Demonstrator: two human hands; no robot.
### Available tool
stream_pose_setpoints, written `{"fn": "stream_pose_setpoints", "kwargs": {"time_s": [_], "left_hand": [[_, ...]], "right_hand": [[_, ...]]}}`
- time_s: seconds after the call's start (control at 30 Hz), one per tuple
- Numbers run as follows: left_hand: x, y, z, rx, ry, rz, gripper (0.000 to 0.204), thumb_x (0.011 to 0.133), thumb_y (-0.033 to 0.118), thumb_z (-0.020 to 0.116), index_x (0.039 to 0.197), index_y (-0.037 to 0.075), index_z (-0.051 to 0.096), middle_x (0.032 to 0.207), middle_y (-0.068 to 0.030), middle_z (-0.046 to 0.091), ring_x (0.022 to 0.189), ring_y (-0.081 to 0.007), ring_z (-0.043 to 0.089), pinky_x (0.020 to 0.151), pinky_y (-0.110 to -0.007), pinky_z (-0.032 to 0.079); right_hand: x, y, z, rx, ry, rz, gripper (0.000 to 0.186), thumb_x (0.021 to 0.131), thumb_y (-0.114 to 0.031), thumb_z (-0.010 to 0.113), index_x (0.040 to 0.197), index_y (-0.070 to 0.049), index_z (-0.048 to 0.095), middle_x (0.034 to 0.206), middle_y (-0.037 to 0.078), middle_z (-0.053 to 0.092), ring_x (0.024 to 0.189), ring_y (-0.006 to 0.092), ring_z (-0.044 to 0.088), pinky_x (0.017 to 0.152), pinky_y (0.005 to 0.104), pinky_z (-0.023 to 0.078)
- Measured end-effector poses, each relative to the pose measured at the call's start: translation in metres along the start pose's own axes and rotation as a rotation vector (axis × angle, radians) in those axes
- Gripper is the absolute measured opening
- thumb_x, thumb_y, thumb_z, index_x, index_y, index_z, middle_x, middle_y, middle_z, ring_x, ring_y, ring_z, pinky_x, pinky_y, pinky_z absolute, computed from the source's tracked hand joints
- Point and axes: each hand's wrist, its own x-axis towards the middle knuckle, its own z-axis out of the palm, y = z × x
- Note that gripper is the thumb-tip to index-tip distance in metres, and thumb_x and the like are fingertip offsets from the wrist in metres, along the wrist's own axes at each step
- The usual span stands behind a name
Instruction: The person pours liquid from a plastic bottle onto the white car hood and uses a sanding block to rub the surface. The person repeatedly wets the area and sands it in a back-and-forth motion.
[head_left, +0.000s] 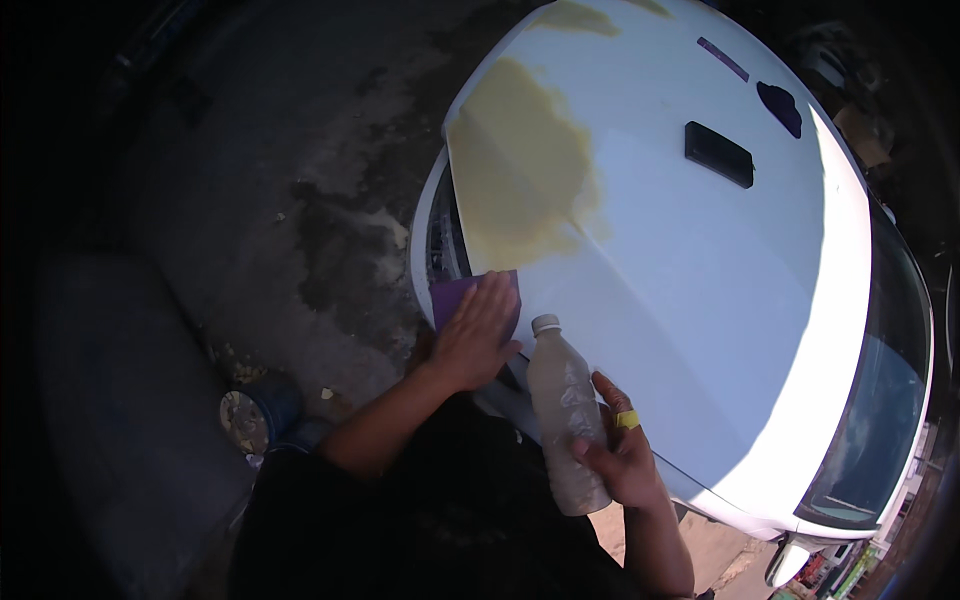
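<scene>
My left hand (478, 333) lies flat, fingers stretched out, on a purple sheet of sandpaper (452, 299) at the front edge of a white car hood (680, 300). In my right hand (622, 455) is a clear plastic bottle (567, 410) of cloudy liquid, tilted slightly, its white cap (545, 323) on and pointing away from me. A yellow band (627, 419) wraps one right finger. Beyond my left hand, a yellowish-tan patch (525, 160) with blurred edges covers the hood's front corner. The sandpaper's underside is hidden.
Farther up the hood lie a black rectangular block (719, 154), a dark curved pad (780, 108) and a narrow purple strip (723, 59). The windshield (870, 400) rises at the right. On the stained floor at lower left stands a blue bucket (275, 400).
</scene>
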Motion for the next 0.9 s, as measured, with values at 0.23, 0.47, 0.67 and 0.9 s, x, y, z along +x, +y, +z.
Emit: {"fn": "stream_pose_setpoints", "kwargs": {"time_s": [0.23, 0.47, 0.67, 0.9], "left_hand": [[0.071, -0.082, -0.035, -0.039, 0.144, -0.098, 0.075, 0.104, 0.042, 0.04, 0.156, -0.003, 0.011, 0.165, -0.0206, 0.006, 0.154, -0.0344, 0.001, 0.124, -0.046, 0.004], [-0.01, -0.008, -0.006, 0.019, 0.004, -0.056, 0.08, 0.099, 0.042, 0.051, 0.155, -0.002, 0.015, 0.165, -0.0194, 0.008, 0.154, -0.0307, 0.003, 0.124, -0.044, 0.004], [0.041, -0.053, -0.035, -0.006, 0.17, -0.095, 0.079, 0.099, 0.042, 0.05, 0.155, -0.002, 0.017, 0.165, -0.0197, 0.011, 0.154, -0.0325, 0.006, 0.124, -0.045, 0.006], [-0.038, -0.016, -0.021, 0.031, 0.022, 0.072, 0.077, 0.096, 0.042, 0.055, 0.153, 0.0, 0.026, 0.164, -0.0175, 0.016, 0.154, -0.0278, 0.008, 0.125, -0.042, 0.007]], "right_hand": [[0.0, -0.009, 0.002, 0.046, -0.046, 0.064, 0.086, 0.083, 0.0, 0.07, 0.154, 0.004, 0.02, 0.148, 0.022, 0.039, 0.137, 0.0268, 0.039, 0.113, 0.0372, 0.032], [0.001, -0.012, 0.0, -0.023, -0.022, 0.056, 0.086, 0.084, 0.0, 0.071, 0.154, 0.004, 0.02, 0.147, 0.021, 0.041, 0.136, 0.0267, 0.041, 0.113, 0.0374, 0.032], [-0.002, -0.029, 0.01, 0.024, -0.093, 0.073, 0.086, 0.084, 0.0, 0.071, 0.153, 0.004, 0.021, 0.145, 0.021, 0.042, 0.133, 0.0258, 0.043, 0.111, 0.038, 0.035], [-0.003, -0.027, 0.015, 0.014, -0.056, 0.04, 0.086, 0.083, 0.001, 0.07, 0.153, 0.004, 0.021, 0.143, 0.021, 0.045, 0.131, 0.0257, 0.046, 0.109, 0.0377, 0.037]]}}
